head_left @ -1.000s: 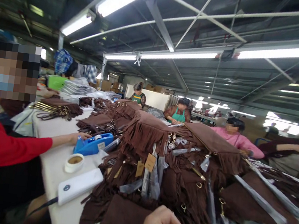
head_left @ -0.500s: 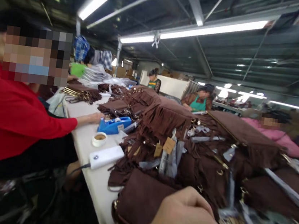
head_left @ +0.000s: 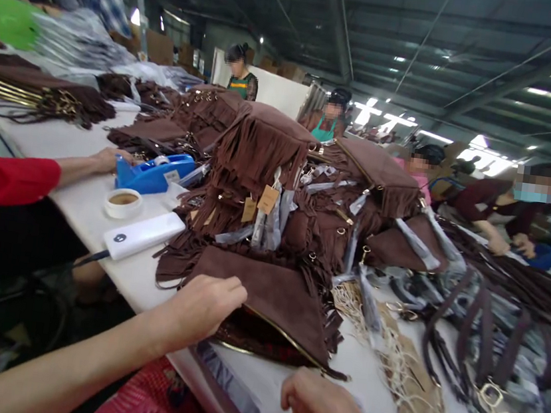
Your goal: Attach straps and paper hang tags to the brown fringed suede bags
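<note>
A brown fringed bag (head_left: 266,286) lies before me on the white table, its gold zipper open toward me. My left hand (head_left: 210,306) has its fingers closed on the bag's upper edge near the left end of the opening. Just below the bag's right corner is my right hand (head_left: 319,399), fingers curled; whether it holds anything is hidden. Behind the bag rises a pile of brown fringed bags (head_left: 264,131) with tan tags (head_left: 268,199) and plastic-wrapped parts.
On the left stand a blue tape dispenser (head_left: 154,173), a tape roll (head_left: 122,204) and a white device (head_left: 144,236). A co-worker's red sleeve (head_left: 7,180) reaches in there. Strings (head_left: 400,376) and dark straps (head_left: 486,326) lie to the right. Other people sit beyond the pile.
The view has turned right and down. The front bag now shows its zipper open, with my left hand at its edge. My right hand is now seen apart from my left.
</note>
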A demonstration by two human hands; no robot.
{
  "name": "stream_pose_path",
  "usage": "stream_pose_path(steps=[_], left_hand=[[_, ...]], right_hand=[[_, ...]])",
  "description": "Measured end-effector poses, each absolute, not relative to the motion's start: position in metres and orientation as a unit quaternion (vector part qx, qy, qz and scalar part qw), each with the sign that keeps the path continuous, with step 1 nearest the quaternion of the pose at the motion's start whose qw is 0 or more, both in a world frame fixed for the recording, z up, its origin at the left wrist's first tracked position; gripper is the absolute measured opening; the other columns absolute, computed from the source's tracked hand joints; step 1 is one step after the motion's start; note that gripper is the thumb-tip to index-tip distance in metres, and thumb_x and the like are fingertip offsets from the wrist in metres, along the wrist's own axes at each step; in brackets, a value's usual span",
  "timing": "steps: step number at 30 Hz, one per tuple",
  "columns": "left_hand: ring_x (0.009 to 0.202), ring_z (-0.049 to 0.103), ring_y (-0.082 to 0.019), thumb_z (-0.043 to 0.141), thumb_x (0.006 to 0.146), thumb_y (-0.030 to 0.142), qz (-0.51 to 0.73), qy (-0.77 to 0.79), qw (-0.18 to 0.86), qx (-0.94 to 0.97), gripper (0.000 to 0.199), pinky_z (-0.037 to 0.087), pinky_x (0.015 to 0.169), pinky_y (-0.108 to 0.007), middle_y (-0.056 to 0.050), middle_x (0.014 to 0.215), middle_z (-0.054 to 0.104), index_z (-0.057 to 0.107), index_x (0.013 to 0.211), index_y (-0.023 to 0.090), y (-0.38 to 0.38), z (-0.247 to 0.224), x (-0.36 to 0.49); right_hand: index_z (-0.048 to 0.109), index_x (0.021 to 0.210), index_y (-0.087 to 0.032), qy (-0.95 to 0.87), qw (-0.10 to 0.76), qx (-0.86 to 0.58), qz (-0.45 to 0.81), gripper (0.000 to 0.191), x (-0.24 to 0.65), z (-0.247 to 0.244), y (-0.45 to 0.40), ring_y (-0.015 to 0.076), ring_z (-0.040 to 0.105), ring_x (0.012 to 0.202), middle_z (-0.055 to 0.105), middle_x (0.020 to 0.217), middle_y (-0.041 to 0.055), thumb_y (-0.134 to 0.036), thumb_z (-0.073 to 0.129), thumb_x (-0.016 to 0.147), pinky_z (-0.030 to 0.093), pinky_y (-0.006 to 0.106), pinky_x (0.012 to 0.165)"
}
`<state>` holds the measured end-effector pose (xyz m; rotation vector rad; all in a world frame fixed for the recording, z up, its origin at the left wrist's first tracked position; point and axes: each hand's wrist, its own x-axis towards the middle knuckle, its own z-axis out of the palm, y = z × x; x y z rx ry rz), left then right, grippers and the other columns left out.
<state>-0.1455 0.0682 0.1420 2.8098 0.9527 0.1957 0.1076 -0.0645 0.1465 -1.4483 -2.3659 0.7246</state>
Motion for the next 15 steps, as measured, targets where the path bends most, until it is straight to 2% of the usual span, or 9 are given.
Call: stream_pose_path(steps=[3,5,7,11,13,15], left_hand=[[0.081,0.064,-0.021,0.044,0.096,0.012,0.122,0.341,0.094,0.927,0.015,0.050,0.071,-0.030,-0.004,0.090,0.064,0.056,0.089,0.018,0.078,0.161,-0.142],[0.081,0.063,-0.020,0.045,0.097,0.015,0.153,0.343,0.107,0.921,0.016,0.049,0.072,-0.029,-0.002,0.086,0.063,0.056,0.086,0.018,0.084,0.171,-0.141],[0.080,0.062,-0.018,0.046,0.096,0.014,0.179,0.343,0.115,0.915,0.016,0.047,0.073,-0.028,-0.002,0.085,0.063,0.057,0.084,0.018,0.090,0.175,-0.141],[0.079,0.061,-0.018,0.046,0.096,0.015,0.200,0.370,0.108,0.901,0.017,0.046,0.072,-0.028,-0.001,0.084,0.062,0.058,0.085,0.018,0.095,0.176,-0.140],[0.081,0.060,-0.019,0.046,0.096,0.015,0.198,0.372,0.078,0.903,0.016,0.045,0.072,-0.029,-0.002,0.085,0.063,0.059,0.086,0.017,0.094,0.176,-0.140],[0.083,0.059,-0.020,0.047,0.096,0.015,0.194,0.359,0.051,0.912,0.017,0.045,0.073,-0.030,-0.003,0.086,0.063,0.059,0.085,0.017,0.090,0.177,-0.140]], right_hand=[[0.053,0.087,-0.023,-0.805,0.158,-0.533,0.208,0.026,0.091,0.126,-0.051,0.0137,0.062,0.077,0.065,0.097,0.0052,-0.007,0.032,0.089,0.047,0.022,0.067],[0.051,0.088,-0.023,-0.787,0.137,-0.567,0.200,0.027,0.091,0.114,-0.044,0.0135,0.065,0.086,0.061,0.123,0.0079,-0.004,0.033,0.086,0.048,0.021,0.069],[0.053,0.088,-0.023,-0.778,0.089,-0.591,0.192,0.028,0.094,0.105,-0.039,0.0160,0.067,0.091,0.058,0.134,0.0091,-0.003,0.033,0.085,0.048,0.023,0.069],[0.058,0.095,-0.022,-0.776,-0.005,-0.603,0.186,0.036,0.096,0.100,-0.033,0.0205,0.071,0.084,0.068,0.113,0.0104,-0.001,0.032,0.084,0.046,0.026,0.064],[0.058,0.092,-0.021,-0.774,0.002,-0.601,0.201,0.035,0.095,0.105,-0.033,0.0210,0.070,0.083,0.070,0.101,0.0098,-0.001,0.031,0.083,0.046,0.026,0.064],[0.055,0.086,-0.021,-0.772,0.058,-0.591,0.227,0.030,0.095,0.112,-0.035,0.0201,0.068,0.077,0.069,0.086,0.0075,-0.005,0.030,0.087,0.046,0.026,0.065]])
